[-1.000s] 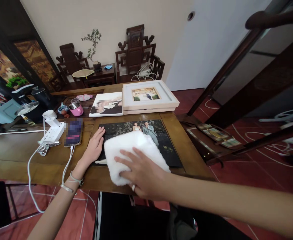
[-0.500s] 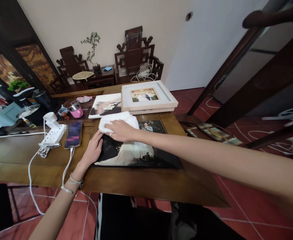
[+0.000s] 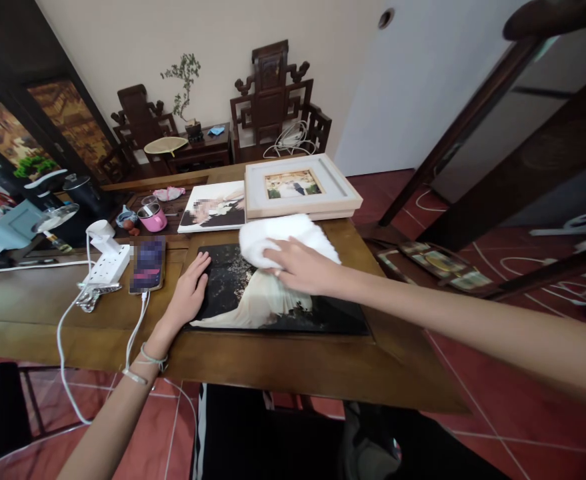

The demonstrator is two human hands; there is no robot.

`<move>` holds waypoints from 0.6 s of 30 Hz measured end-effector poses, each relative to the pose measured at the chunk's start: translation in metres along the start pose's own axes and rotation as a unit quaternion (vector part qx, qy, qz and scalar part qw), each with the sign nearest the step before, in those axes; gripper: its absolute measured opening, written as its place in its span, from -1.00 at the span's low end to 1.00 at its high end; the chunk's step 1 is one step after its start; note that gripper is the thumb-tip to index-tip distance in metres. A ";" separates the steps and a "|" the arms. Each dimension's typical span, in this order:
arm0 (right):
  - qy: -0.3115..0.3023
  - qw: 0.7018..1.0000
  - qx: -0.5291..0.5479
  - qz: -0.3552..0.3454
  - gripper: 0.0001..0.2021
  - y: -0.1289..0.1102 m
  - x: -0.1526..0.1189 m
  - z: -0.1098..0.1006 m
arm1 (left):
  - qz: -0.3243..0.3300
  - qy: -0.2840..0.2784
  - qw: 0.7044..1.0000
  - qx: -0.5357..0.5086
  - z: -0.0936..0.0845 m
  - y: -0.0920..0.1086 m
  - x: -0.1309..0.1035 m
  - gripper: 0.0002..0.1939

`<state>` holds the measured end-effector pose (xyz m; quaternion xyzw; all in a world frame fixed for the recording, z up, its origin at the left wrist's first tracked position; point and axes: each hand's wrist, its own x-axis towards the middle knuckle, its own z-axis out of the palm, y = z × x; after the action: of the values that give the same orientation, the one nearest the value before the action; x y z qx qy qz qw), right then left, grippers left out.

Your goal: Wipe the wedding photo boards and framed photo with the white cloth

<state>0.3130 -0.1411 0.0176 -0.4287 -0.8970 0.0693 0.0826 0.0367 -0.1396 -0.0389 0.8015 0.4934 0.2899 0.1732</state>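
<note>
A dark photo panel (image 3: 333,315) showing a pale, flowing gown lies flat on the wooden table (image 3: 293,360). Pressed over its upper right part is a folded white towel (image 3: 285,233), which my right hand (image 3: 300,268) grips from above with bent fingers. The towel and right forearm cover much of the panel's right side. My left hand (image 3: 189,292) rests at the panel's left edge, fingers stretched out and holding nothing.
Behind the panel lie a white-edged photo print (image 3: 213,210) and a stack with a pale picture frame (image 3: 337,188). To the left are a phone (image 3: 149,265) on a charging cable, a white power strip (image 3: 110,267) and a pink cup (image 3: 153,219).
My right hand has slid the towel rightward across the panel, uncovering its upper left area. My left hand stays at the left edge. The view has shifted slightly.
</note>
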 end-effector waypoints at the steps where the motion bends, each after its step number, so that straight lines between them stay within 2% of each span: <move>1: 0.006 1.000 -0.011 0.003 -0.69 0.008 -0.012 0.002 | 0.000 0.002 1.000 -0.002 0.000 0.000 0.000 -0.54; 4: 0.019 0.998 -0.050 0.015 -0.70 0.025 -0.043 0.011 | 0.000 0.005 1.000 -0.003 0.001 0.001 0.001 -0.54; 6: 0.030 0.997 -0.065 0.014 -0.70 0.021 -0.064 0.019 | -0.001 0.006 1.000 -0.002 0.001 0.000 0.001 -0.55; 10: 0.086 0.995 -0.047 -0.033 -0.75 -0.017 -0.106 0.039 | 0.000 0.008 1.000 -0.002 0.001 0.000 0.001 -0.55; 12: 0.080 0.993 -0.026 -0.079 -0.80 -0.041 -0.122 0.046 | 0.002 0.007 1.000 0.000 0.001 0.000 0.001 -0.56; 15: 0.059 0.991 0.004 -0.121 -0.84 -0.061 -0.129 0.048 | 0.004 0.007 1.000 0.000 0.001 0.000 0.001 -0.56; 18: 0.045 0.994 0.009 -0.096 -0.76 -0.051 -0.113 0.041 | 0.003 0.007 1.000 -0.003 0.001 0.000 0.001 -0.56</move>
<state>0.3358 -0.2627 -0.0227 -0.3425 -0.9288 0.0497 0.1325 0.0372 -0.1386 -0.0393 0.8002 0.4917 0.2978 0.1711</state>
